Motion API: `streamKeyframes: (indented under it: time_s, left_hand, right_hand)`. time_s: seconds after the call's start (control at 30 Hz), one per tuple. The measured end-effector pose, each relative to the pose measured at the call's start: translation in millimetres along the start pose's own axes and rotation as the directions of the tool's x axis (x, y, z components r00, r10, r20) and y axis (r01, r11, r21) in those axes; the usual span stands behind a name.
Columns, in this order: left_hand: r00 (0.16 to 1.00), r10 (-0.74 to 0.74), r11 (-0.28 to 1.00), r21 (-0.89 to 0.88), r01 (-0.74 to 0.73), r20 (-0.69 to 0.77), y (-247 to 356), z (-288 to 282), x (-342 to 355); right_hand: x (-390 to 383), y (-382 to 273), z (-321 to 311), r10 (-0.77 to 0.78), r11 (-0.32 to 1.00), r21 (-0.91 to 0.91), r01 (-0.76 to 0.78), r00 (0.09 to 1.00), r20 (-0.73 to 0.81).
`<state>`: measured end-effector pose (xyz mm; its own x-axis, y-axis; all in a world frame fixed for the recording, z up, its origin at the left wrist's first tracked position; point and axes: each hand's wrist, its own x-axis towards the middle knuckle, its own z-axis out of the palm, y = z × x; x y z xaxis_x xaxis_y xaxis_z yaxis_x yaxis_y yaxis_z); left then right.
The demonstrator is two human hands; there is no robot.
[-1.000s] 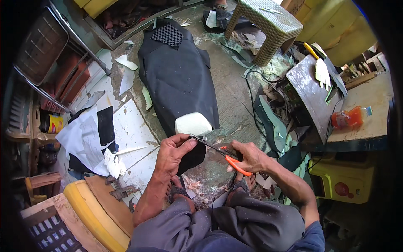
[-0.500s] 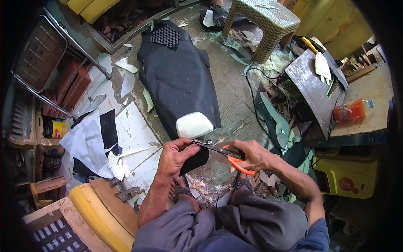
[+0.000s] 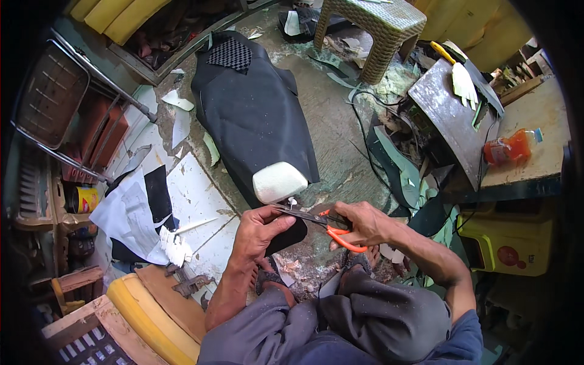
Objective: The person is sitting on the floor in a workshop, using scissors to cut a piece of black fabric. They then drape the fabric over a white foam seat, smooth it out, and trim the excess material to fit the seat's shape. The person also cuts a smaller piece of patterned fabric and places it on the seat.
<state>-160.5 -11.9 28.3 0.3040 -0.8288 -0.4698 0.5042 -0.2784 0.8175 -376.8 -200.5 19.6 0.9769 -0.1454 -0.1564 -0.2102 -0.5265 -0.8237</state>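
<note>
My right hand is closed round scissors with orange handles, their dark blades pointing left. At the blade tips, the thumb and fingers of my left hand are pinched together; what they hold is too small to tell. A small white bit shows just above the blades. Beneath them is a piece of black material, partly hidden by my left hand. Just beyond my hands lies a long black padded seat, with a pale foam block at its near end and a textured patch at its far end.
A woven-pattern stool stands at the far right. On the right are a metal sheet bearing a white glove, a bottle of orange drink and a yellow-green case. White and black sheets and a metal-framed chair are left.
The scissor blades lie a little differently at my left fingertips, and the small white bit above them shows more plainly. The whole view has shifted slightly; both hands keep their grips.
</note>
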Motion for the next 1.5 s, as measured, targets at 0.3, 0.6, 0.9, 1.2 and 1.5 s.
streamKeyframes:
  time_s: [0.3, 0.6, 0.9, 1.2, 1.5]
  left_hand:
    - [0.998, -0.069, 0.998, 0.007, 0.069, -0.006, 4.9, -8.3, 0.2]
    - [0.990, -0.113, 0.963, 0.255, 0.087, 0.089, 16.3, -14.8, -0.4]
    - [0.975, -0.176, 0.907, 0.407, 0.109, 0.133, 25.0, -16.4, -0.3]
    - [0.922, -0.328, 0.869, 0.449, 0.208, 0.206, 8.1, -12.6, 3.6]
    - [0.900, -0.309, 0.890, 0.426, 0.160, 0.309, -5.7, -9.6, 10.3]
  right_hand:
    - [-6.6, 3.8, -20.0, 0.107, 0.990, 0.078, -0.118, 0.985, 0.133]
    - [8.2, -3.8, -58.1, 0.057, 0.997, -0.067, -0.039, 0.952, 0.301]
    - [11.3, -9.8, -64.4, 0.092, 0.996, -0.014, -0.093, 0.930, 0.355]
    - [-25.0, 27.6, -28.3, 0.049, 0.997, 0.041, -0.059, 0.977, 0.210]
    - [-38.9, 17.7, -13.3, 0.095, 0.994, 0.024, -0.103, 0.971, 0.221]
